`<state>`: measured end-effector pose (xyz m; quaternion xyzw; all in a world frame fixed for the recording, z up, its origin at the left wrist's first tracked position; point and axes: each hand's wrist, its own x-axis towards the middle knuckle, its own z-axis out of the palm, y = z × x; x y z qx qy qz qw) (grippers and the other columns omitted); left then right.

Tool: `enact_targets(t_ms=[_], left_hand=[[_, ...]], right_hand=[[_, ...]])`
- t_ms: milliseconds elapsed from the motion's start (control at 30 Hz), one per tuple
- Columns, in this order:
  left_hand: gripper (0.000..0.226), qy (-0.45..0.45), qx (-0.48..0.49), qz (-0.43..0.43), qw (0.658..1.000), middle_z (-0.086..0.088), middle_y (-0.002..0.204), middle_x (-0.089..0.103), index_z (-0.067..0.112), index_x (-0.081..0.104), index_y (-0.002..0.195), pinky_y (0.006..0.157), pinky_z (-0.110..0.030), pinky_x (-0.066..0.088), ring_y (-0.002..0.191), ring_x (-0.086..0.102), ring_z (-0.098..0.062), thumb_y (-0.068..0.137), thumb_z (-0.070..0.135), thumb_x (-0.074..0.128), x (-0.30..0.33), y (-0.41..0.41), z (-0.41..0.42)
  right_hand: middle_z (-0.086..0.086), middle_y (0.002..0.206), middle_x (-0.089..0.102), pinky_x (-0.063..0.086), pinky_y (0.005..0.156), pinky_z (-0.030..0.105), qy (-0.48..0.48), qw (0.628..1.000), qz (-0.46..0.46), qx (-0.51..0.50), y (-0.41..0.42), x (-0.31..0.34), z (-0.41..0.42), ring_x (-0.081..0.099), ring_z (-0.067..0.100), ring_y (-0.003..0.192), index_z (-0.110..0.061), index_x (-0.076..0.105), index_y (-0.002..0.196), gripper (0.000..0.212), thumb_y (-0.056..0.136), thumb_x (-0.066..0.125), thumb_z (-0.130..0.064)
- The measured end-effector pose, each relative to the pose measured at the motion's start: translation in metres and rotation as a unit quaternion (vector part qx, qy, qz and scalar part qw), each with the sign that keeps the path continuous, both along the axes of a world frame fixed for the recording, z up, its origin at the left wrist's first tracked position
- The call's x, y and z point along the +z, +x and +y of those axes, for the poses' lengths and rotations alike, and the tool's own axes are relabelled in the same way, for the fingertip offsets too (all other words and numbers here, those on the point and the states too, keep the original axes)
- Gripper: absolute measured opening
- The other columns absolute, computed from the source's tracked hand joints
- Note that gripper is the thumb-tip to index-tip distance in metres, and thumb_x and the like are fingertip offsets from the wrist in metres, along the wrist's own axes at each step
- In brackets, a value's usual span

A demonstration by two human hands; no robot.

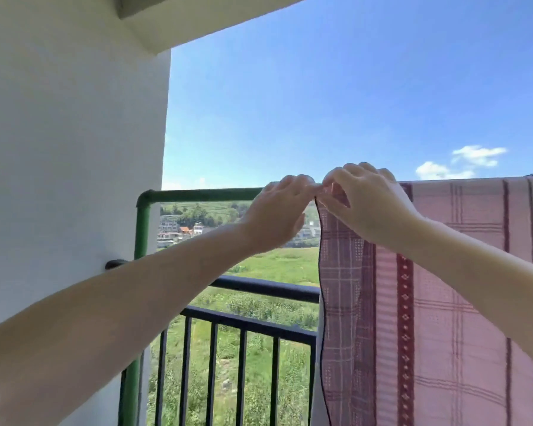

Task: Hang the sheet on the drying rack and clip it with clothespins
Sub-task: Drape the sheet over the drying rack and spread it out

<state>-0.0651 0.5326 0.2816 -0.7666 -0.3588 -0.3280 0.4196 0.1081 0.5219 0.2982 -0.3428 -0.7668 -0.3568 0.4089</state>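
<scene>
Left: white wall (71,149); green rack bar (203,194) runs level from its corner post, bare up to the hands. Dark balcony railing (259,321) below.

Centre: left hand (277,210) raised to the bar, fingers (293,182) curled and pinched at the sheet's top corner. Right hand (363,204) just beside it, touching, fingers closed on the same corner. A small pale pink object shows between them, possibly a clothespin; cannot tell.

Right: sheet (443,287), pink plaid, draped over the bar and hanging down past the railing.

Judgement: cloth is thin, soft and light, and it folds at its left edge; wind could shift it. Best hold is the top edge, where it crosses the bar.

Containers: none visible.
</scene>
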Motion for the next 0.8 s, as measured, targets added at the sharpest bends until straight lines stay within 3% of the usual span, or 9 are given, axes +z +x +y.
enact_targets(t_ms=[100,233,300,400,467,567,667,800], left_hand=[[0.048,0.02,-0.059,0.025,0.998,-0.005,0.128,0.057,0.013,0.048,0.129,0.105,-0.042,0.034,0.119,0.051,-0.024,0.084,0.014,0.062,0.022,-0.006,0.032],[0.028,-0.012,-0.215,0.031,0.976,0.0,0.099,0.073,0.018,0.065,0.112,0.086,-0.034,0.048,0.085,0.066,-0.016,0.086,0.028,0.062,0.04,-0.007,0.057],[0.026,-0.049,-0.263,0.007,0.964,0.003,0.101,0.073,0.023,0.068,0.108,0.081,-0.031,0.05,0.086,0.066,-0.013,0.087,0.035,0.057,0.047,-0.009,0.064],[0.021,-0.05,-0.284,-0.007,0.957,0.003,0.1,0.072,0.022,0.07,0.1,0.079,-0.031,0.049,0.091,0.064,-0.017,0.091,0.027,0.052,0.056,-0.004,0.071],[0.02,-0.056,-0.296,0.002,0.954,-0.004,0.092,0.072,0.016,0.069,0.094,0.074,-0.035,0.052,0.086,0.063,-0.024,0.089,0.021,0.05,0.064,-0.002,0.07],[0.019,-0.072,-0.309,0.018,0.948,-0.01,0.088,0.069,0.011,0.068,0.093,0.068,-0.036,0.052,0.081,0.062,-0.029,0.088,0.014,0.05,0.078,-0.005,0.075],[0.017,-0.038,-0.257,0.04,0.965,-0.011,0.08,0.062,0.007,0.065,0.091,0.061,-0.034,0.045,0.077,0.059,-0.031,0.09,0.009,0.047,0.093,-0.012,0.086],[0.016,0.005,-0.167,0.05,0.985,-0.004,0.073,0.047,0.006,0.059,0.088,0.061,-0.032,0.037,0.074,0.053,-0.027,0.091,0.003,0.043,0.11,-0.031,0.102]], right_hand=[[-0.006,0.086,0.053,0.036,0.081,0.035,-0.009,0.999,0.036,-0.023,-0.006,0.008,0.003,0.05,0.019,0.092,-0.018,0.053,0.106,0.019,0.091,0.045,-0.026],[-0.003,0.084,0.058,0.045,0.074,0.035,-0.027,0.992,0.105,-0.071,-0.001,-0.005,-0.012,0.053,0.017,0.083,-0.016,0.054,0.099,0.013,0.091,0.045,-0.019],[-0.004,0.085,0.059,0.049,0.073,0.037,-0.034,0.985,0.129,-0.107,-0.006,-0.018,-0.02,0.056,0.016,0.08,-0.018,0.052,0.097,0.018,0.09,0.049,-0.034],[-0.013,0.085,0.048,0.046,0.07,0.032,-0.028,0.963,0.158,-0.216,-0.035,-0.037,-0.022,0.049,0.009,0.076,-0.02,0.043,0.104,0.05,0.078,0.046,-0.063],[-0.007,0.092,0.047,0.046,0.072,0.03,-0.029,0.944,0.171,-0.28,-0.058,-0.049,-0.013,0.049,0.012,0.081,-0.017,0.039,0.109,0.061,0.074,0.045,-0.067],[0.0,0.084,0.048,0.047,0.059,0.027,-0.048,0.924,0.191,-0.327,-0.074,-0.061,0.0,0.05,0.015,0.066,-0.016,0.036,0.1,0.036,0.084,0.056,-0.042],[0.0,0.07,0.052,0.039,0.047,0.024,-0.09,0.889,0.249,-0.374,-0.07,-0.054,-0.016,0.05,0.015,0.053,-0.013,0.042,0.09,0.015,0.087,0.055,-0.02],[0.014,0.081,0.065,0.052,0.069,0.04,-0.05,0.841,0.243,-0.48,-0.06,-0.017,-0.054,0.061,0.032,0.077,-0.009,0.056,0.088,0.009,0.081,0.055,-0.013]])
